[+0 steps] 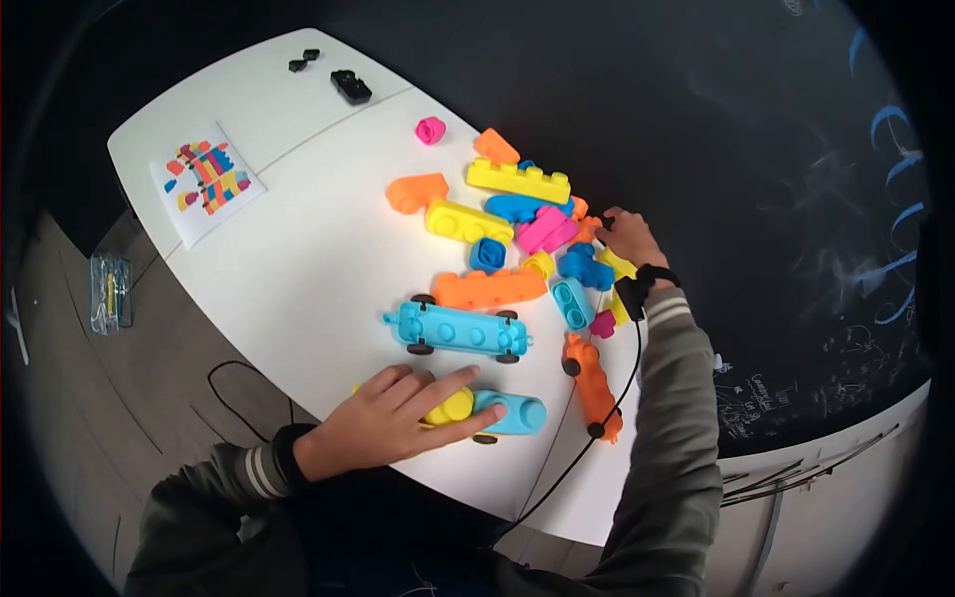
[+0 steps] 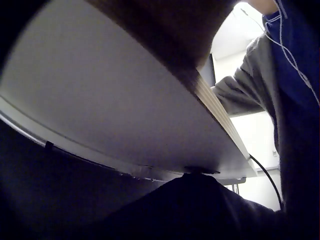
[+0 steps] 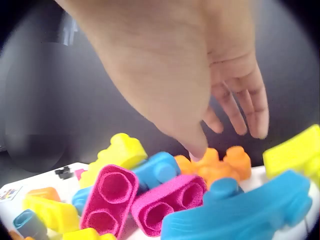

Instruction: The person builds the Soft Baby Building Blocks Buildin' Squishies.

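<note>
In the head view, my left hand (image 1: 373, 423) spans a yellow block (image 1: 451, 407) on a light blue wheeled base (image 1: 522, 414), with finger and thumb on either side of the block. The palm hides part of both. My right hand (image 3: 200, 85) reaches over the far right of the pile, its fingers apart and pointing down. Its thumb tip is right at an orange knobbed block (image 3: 217, 167) in the right wrist view. Near it lie two pink blocks (image 3: 111, 192) and a long blue block (image 3: 240, 210). The left wrist view shows only the table's underside and clothing.
A second light blue wheeled base (image 1: 463, 330) and an orange wheeled base (image 1: 594, 388) stand on the white table (image 1: 318, 249). Mixed blocks are heaped behind them. A printed picture sheet (image 1: 207, 184) lies at left. A black cable (image 1: 567, 473) runs from the right wrist.
</note>
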Available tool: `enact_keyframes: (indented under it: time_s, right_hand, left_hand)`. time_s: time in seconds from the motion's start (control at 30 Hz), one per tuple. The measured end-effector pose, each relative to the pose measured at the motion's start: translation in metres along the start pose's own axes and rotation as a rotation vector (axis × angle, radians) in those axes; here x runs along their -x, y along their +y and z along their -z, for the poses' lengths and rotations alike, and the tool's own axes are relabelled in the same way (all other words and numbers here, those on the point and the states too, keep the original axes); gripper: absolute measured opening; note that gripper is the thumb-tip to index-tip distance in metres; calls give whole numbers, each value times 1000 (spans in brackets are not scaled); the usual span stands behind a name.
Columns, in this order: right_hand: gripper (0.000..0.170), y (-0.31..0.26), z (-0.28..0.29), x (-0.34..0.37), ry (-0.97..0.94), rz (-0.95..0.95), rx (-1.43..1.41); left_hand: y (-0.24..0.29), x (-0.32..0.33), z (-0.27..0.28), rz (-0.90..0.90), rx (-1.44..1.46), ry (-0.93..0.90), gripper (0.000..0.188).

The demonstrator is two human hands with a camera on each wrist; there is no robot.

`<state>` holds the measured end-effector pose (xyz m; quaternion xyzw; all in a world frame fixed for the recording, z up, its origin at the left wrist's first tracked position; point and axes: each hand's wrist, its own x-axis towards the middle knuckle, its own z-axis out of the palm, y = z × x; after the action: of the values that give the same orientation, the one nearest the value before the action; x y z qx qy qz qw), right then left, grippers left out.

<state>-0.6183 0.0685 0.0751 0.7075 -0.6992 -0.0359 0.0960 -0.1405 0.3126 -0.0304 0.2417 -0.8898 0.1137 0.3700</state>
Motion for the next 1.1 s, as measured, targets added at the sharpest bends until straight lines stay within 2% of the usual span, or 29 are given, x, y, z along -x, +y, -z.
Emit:
enact_keyframes:
  time_s: [0.07,0.13,0.2,0.23,0.33,0.53,0.63,0.7,0.73,0.8,0.87,0.9,0.97,1.03,1.07,1.1]
  right_hand:
    - [69,-3,-14,-21,-91,-167,-104]
    - [72,-6,-19,-39,-137,-175,-150]
    - [69,-11,-16,-46,-322,-275,-218]
    - [68,-10,-16,-46,-324,-310,-367]
    - [69,-2,-14,-49,-386,-361,-466]
    - [79,9,-36,-40,-209,-372,-527]
    - [75,5,-31,-34,-170,-372,-565]
    - [62,0,-18,-26,-96,-378,-548]
    - [62,1,-14,-25,-101,-376,-547]
    - [50,13,-9,-17,48,-240,-664]
    - [43,14,13,-4,148,-54,-607]
    - [42,2,35,12,215,101,-444]
    - [41,-36,84,52,198,345,-444]
    - [44,-93,130,106,71,314,-515]
    - [46,-117,154,132,-1,363,-472]
    - [47,-131,163,156,-47,381,-543]
  left_hand:
    - [0,2,-1,-10,-17,-5,63]
    - [0,2,-2,-14,-18,-18,63]
    - [-1,4,-1,-21,-14,-39,64]
    - [0,4,-2,-17,-7,-42,64]
    - [0,3,3,-19,-1,-70,64]
    - [2,2,1,-9,12,-71,61]
    - [0,2,3,-9,16,-59,59]
    - [1,2,4,-11,6,-59,58]
    - [1,2,2,-1,15,-43,58]
    - [1,1,2,15,38,-39,57]
    - [-1,-2,7,-5,22,-45,59]
    - [1,-2,6,20,50,-35,62]
    - [3,-1,2,35,82,-8,61]
    - [3,1,-1,49,123,19,59]
    - [3,4,-6,59,159,43,65]
    - [4,7,-9,59,151,40,70]
